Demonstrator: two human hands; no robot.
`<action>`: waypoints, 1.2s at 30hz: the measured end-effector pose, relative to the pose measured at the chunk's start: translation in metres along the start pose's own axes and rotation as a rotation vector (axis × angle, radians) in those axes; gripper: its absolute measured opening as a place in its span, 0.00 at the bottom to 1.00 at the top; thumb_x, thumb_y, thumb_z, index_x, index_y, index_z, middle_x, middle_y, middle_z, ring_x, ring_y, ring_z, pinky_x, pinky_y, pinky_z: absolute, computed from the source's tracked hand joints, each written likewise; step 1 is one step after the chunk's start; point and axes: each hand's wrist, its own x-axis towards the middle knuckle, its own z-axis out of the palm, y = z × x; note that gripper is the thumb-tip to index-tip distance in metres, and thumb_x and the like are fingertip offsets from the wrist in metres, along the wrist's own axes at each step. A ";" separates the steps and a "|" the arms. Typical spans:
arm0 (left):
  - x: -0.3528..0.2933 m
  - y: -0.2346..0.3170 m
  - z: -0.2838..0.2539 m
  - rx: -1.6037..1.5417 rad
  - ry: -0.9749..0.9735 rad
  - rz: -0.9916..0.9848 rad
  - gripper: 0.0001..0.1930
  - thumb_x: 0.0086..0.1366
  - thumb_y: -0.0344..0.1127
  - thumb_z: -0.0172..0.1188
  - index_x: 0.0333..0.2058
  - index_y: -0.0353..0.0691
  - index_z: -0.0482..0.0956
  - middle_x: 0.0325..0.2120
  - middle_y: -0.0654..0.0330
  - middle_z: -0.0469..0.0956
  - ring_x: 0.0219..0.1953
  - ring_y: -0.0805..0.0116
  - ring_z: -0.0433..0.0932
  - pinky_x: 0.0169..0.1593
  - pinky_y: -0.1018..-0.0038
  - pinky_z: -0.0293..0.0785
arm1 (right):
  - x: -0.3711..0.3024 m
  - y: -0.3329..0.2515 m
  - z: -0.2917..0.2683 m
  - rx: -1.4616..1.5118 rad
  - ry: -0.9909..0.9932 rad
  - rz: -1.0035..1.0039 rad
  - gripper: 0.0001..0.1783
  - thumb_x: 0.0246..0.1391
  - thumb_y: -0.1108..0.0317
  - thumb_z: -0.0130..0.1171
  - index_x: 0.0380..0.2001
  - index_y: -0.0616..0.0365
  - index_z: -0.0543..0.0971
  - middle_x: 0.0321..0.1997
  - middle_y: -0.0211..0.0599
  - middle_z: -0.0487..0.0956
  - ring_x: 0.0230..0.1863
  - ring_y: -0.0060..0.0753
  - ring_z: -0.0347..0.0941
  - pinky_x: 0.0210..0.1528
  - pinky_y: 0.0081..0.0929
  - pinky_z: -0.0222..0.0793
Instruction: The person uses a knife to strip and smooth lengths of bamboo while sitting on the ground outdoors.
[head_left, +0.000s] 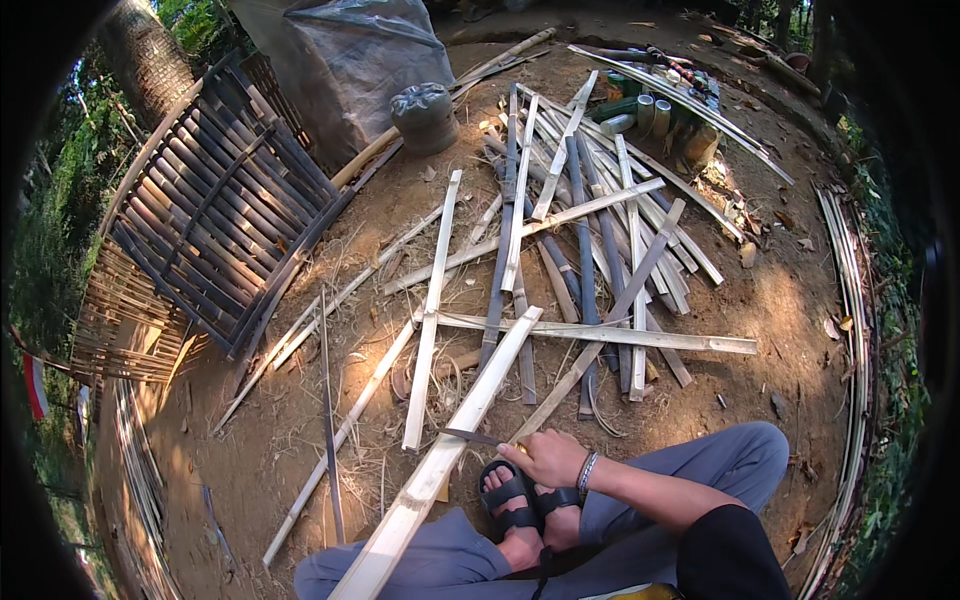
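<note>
Grey-trousered legs (700, 455) are lying folded nearest; across the left thigh (450, 545), 1 bamboo strip (437, 468) is slanting. The right hand (552, 460) is gripping 1 knife (472, 436) over it, fingers curled closed; the left hand is not showing, so its fingers cannot be told. Probably the knife is shaving, next needing steady pressure. The strip is looking pale, flat.

No lettering, numbers or signs can be read here.
</note>
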 end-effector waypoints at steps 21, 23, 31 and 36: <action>0.009 -0.001 -0.004 -0.111 0.072 0.015 0.16 0.49 0.49 0.49 0.17 0.48 0.55 0.10 0.68 0.49 0.14 0.73 0.52 0.21 0.76 0.50 | 0.037 -0.020 -0.006 -0.091 0.028 0.044 0.43 0.62 0.37 0.38 0.19 0.70 0.79 0.23 0.65 0.77 0.33 0.64 0.77 0.38 0.51 0.74; 0.012 -0.002 -0.005 -0.104 0.095 0.019 0.16 0.49 0.49 0.49 0.17 0.47 0.55 0.10 0.68 0.49 0.14 0.73 0.52 0.20 0.76 0.50 | 0.058 0.006 -0.017 -0.089 0.005 0.107 0.43 0.62 0.37 0.38 0.19 0.71 0.78 0.23 0.65 0.77 0.33 0.65 0.77 0.40 0.52 0.73; 0.014 -0.001 -0.015 -0.059 0.039 -0.037 0.16 0.50 0.51 0.48 0.17 0.48 0.55 0.11 0.68 0.50 0.15 0.73 0.52 0.20 0.75 0.51 | 0.065 0.039 -0.015 0.029 -0.063 0.177 0.46 0.61 0.34 0.36 0.24 0.75 0.79 0.28 0.72 0.76 0.38 0.68 0.75 0.44 0.50 0.72; 0.020 -0.008 -0.012 -0.093 0.052 0.001 0.18 0.50 0.52 0.49 0.17 0.49 0.54 0.12 0.68 0.50 0.15 0.73 0.52 0.20 0.76 0.51 | 0.075 0.045 -0.023 -0.025 -0.123 0.181 0.47 0.61 0.34 0.35 0.25 0.75 0.79 0.28 0.72 0.75 0.38 0.69 0.75 0.44 0.51 0.71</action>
